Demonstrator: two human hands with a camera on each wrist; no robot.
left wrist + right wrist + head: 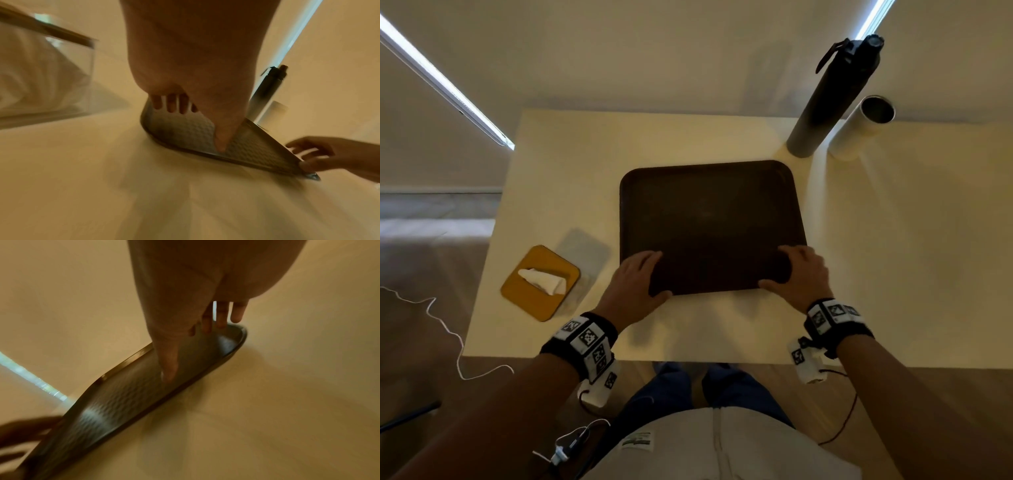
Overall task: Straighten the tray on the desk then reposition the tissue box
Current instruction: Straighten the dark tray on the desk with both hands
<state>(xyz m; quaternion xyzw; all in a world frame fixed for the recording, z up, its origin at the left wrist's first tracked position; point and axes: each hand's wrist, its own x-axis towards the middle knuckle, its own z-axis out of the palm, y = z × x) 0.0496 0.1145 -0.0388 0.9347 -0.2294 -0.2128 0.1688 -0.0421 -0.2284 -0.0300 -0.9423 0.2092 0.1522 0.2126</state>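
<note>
A dark brown tray (709, 219) with rounded corners lies flat in the middle of the cream desk (688, 332). My left hand (640, 277) covers its near left corner, the fingers spread on the tray floor and the thumb (221, 142) pressing just inside the near rim. My right hand (798, 274) rests the same way on the near right corner, its thumb (169, 366) on the textured tray (115, 402). The tissue box (539, 282), clear with a yellow lid and a white tissue sticking out, stands left of the tray, turned at an angle.
A tall dark bottle (832, 99) and a white cylinder (859, 126) stand at the back right, just beyond the tray's far right corner. The desk's left edge runs close to the tissue box. A white cord (448, 329) lies on the floor at the left.
</note>
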